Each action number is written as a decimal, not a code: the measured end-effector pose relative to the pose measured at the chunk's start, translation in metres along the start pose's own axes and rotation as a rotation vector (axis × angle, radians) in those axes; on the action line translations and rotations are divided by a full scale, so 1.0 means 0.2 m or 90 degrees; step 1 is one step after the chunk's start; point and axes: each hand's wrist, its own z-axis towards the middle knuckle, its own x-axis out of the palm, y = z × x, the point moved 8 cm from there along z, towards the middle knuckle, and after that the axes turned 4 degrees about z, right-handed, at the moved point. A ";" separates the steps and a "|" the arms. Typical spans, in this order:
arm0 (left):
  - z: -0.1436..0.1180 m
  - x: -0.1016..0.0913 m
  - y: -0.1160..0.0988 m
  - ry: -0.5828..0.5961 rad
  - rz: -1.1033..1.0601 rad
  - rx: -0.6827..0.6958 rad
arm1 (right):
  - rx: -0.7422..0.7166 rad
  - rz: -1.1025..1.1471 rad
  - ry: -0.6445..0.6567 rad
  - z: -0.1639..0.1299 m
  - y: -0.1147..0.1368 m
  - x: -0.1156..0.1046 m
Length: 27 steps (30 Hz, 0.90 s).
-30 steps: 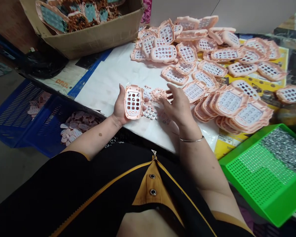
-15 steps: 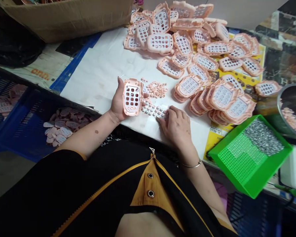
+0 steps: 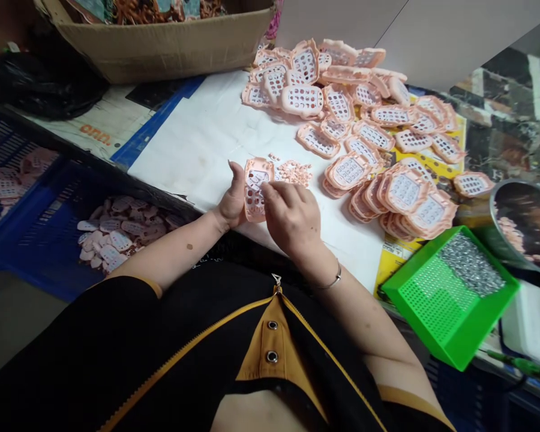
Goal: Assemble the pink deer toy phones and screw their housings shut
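Observation:
My left hand (image 3: 234, 198) holds a pink plastic phone-shaped shell (image 3: 252, 211) from its left side, thumb raised along the edge. The shell lies with its inner face up, and rows of square holes show in its lower half. Over its upper part is a pale button sheet (image 3: 257, 177). My right hand (image 3: 292, 213) is closed over the shell's right side, fingertips pinched at the button sheet; the fingertips are partly hidden. Just beyond my right hand lies a heap of small pink buttons (image 3: 294, 172) on the white sheet (image 3: 184, 138).
Many pink shells (image 3: 317, 139) cover the back of the table, with stacks (image 3: 407, 189) at right. A green basket (image 3: 450, 312) holds small metal screws. Beside it stands a metal bowl (image 3: 492, 210) with pink pieces. A cardboard box (image 3: 162, 51) and blue crates (image 3: 49, 240) are at left.
My right hand has moved left from the table to the shell, and the button sheet has gone from the table onto it. The view has shifted slightly.

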 end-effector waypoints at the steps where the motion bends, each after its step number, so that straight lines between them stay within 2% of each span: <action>1: 0.00 0.00 -0.01 0.003 0.007 0.005 | -0.016 -0.044 0.028 0.01 0.03 0.03; 6: 0.00 0.01 0.01 0.033 0.024 -0.023 | -0.060 -0.150 0.090 0.00 0.09 0.07; 11: 0.00 -0.02 0.05 0.017 0.040 -0.031 | -0.069 -0.268 0.053 -0.01 0.16 0.00; 15: -0.01 -0.05 0.07 -0.002 0.036 -0.041 | -0.061 -0.308 0.014 0.00 0.22 -0.02; 18: -0.01 -0.04 0.07 0.013 0.020 -0.057 | -0.059 -0.299 0.020 0.02 0.20 0.01; 22: -0.01 -0.03 0.03 0.017 -0.008 -0.023 | -0.078 -0.208 0.106 0.02 0.14 0.05; 27: 0.00 0.01 0.04 0.107 0.020 0.028 | -0.057 -0.149 0.124 0.03 0.10 0.03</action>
